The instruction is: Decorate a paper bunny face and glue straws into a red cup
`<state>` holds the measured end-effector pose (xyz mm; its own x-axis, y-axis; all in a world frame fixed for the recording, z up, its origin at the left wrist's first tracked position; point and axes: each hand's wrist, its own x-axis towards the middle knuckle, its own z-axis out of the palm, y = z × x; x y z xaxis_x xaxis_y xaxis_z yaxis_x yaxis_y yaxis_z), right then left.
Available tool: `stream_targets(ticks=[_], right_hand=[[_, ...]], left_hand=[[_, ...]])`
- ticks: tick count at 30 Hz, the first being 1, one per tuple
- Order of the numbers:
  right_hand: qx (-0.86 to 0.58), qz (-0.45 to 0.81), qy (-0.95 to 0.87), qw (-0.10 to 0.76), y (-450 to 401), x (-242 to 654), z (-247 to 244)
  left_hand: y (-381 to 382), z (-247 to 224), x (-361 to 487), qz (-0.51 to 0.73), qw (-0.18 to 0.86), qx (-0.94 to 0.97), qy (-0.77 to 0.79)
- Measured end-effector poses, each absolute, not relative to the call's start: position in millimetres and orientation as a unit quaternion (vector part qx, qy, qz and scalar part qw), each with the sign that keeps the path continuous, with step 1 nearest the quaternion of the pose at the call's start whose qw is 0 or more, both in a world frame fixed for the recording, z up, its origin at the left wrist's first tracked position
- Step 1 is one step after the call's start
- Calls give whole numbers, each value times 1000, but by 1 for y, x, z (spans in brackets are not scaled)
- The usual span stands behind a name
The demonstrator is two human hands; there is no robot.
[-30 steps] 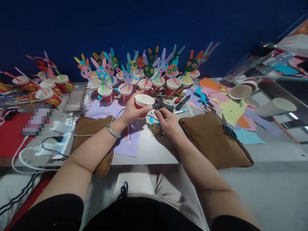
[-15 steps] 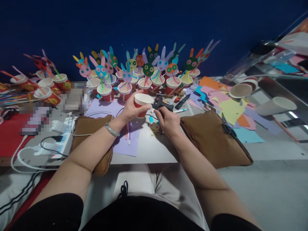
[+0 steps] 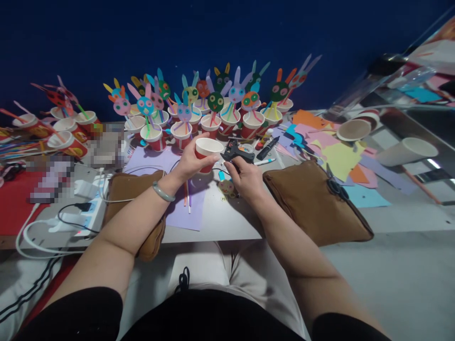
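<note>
A red paper cup with a white rim (image 3: 209, 146) is gripped by my left hand (image 3: 192, 163), fingers behind it and thumb across its front. The cup is held slightly tilted above the table. My right hand (image 3: 247, 179) is just right of the cup, thumb and forefinger pinched close to its side. Whatever lies in that pinch is too small or hidden to make out. Directly beyond these fingers is a black hot glue gun (image 3: 237, 151), its nozzle towards the cup; I cannot tell whether the hand touches it. Below, a small round paper face (image 3: 226, 187) lies on the table.
Several cups with paper rabbit heads (image 3: 216, 102) stand along the back. Brown pouches (image 3: 313, 203) lie on both sides, with scissors (image 3: 337, 188) on the right one. Coloured paper scraps (image 3: 337, 158) spread to the right. A power strip (image 3: 95, 208) with cables is at left.
The whole view has shifted slightly, so things appear a little further left. My left hand still holds the cup, and my right hand stays pinched beside it.
</note>
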<state>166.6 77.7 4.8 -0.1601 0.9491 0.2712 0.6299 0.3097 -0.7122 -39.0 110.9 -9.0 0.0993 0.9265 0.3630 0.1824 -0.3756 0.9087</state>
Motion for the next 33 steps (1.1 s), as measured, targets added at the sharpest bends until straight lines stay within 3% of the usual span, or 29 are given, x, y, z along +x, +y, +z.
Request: stream_targets(ticks=[4, 6, 8, 12, 14, 16, 22, 24, 29, 31, 33], right_hand=[[-451, 477, -666, 353, 82, 165, 5], [-438, 522, -649, 339, 83, 166, 4], [-461, 445, -683, 351, 82, 166, 2], [-533, 164, -758, 339, 80, 169, 0], [-542, 119, -766, 325, 79, 169, -1], [-528, 164, -759, 342, 79, 168, 0], [-425, 514, -661, 344, 82, 166, 3], [-434, 477, -677, 355, 82, 166, 2], [-528, 192, -745, 360, 78, 168, 1], [-524, 201, -744, 362, 78, 168, 2], [-486, 306, -731, 370, 79, 168, 4]], left_hand=[[110, -7, -41, 497, 358, 671, 418], [110, -7, -41, 501, 362, 667, 415], [111, -7, -41, 508, 367, 658, 417], [111, -6, -40, 515, 382, 639, 426], [111, -5, -40, 516, 391, 630, 430], [110, -3, -40, 515, 404, 623, 428], [105, 4, -38, 515, 451, 601, 412], [105, 4, -38, 514, 447, 603, 415], [107, 2, -39, 512, 430, 610, 425], [106, 3, -39, 510, 435, 608, 426], [105, 5, -39, 506, 447, 604, 423]])
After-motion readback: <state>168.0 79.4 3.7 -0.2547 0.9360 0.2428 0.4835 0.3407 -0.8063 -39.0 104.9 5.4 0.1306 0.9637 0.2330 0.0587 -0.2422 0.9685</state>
